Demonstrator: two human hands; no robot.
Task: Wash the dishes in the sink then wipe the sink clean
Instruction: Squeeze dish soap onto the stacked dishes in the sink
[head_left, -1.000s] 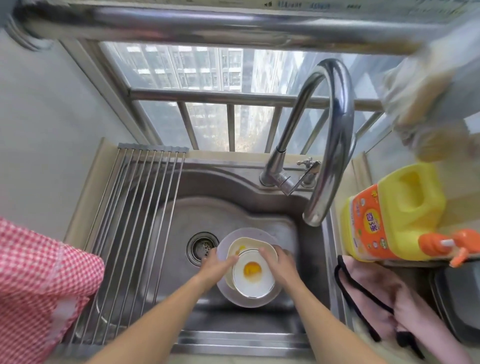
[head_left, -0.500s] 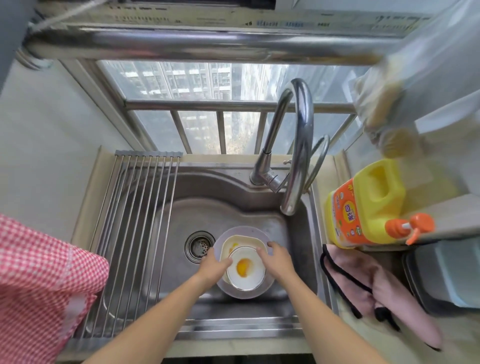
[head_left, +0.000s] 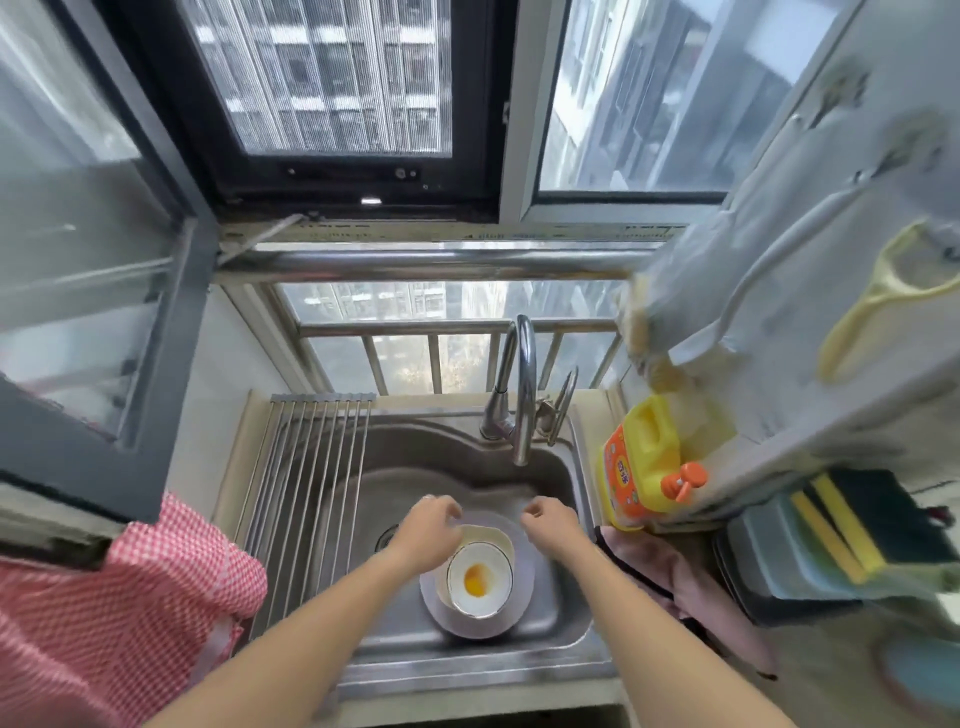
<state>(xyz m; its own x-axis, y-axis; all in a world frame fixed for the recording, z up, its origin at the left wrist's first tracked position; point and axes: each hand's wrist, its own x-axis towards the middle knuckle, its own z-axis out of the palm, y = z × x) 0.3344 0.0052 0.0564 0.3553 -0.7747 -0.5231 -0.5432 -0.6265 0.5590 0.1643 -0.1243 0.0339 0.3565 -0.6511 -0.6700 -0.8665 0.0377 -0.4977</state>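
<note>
Both hands have let go of the dishes since the earlier frames and lifted toward the back of the sink (head_left: 550, 631); the view has also tilted up to take in more window. Left hand (head_left: 427, 527) and right hand (head_left: 551, 524) hover with fingers loosely curled, holding nothing, neither touching the stack. The stack sits at the sink's front-right part: white bowl (head_left: 479, 578) with an orange-yellow smear, nested on a cream dish (head_left: 491, 538), on a grey plate (head_left: 523, 571). Dishes lie below and between the two hands, toward the person; the left hand partly overlaps the stack's rim in view. Faucet (head_left: 523, 395) stands at the sink's back edge, spout ending just beyond the hands, roughly midway between them, right hand looks a bit nearer its base. Likely next step is water on, so the reach is forward, nothing blocking. Drain (head_left: 387, 535) mostly hidden behind left wrist. Roll-up rack (head_left: 311, 499) covers the sink's left side. Yellow detergent bottle (head_left: 641, 462) beside the right edge, pink cloth (head_left: 691, 582) at the front-right corner, sponges (head_left: 841, 525) further right. Red checked cloth (head_left: 104, 613) at left.
</note>
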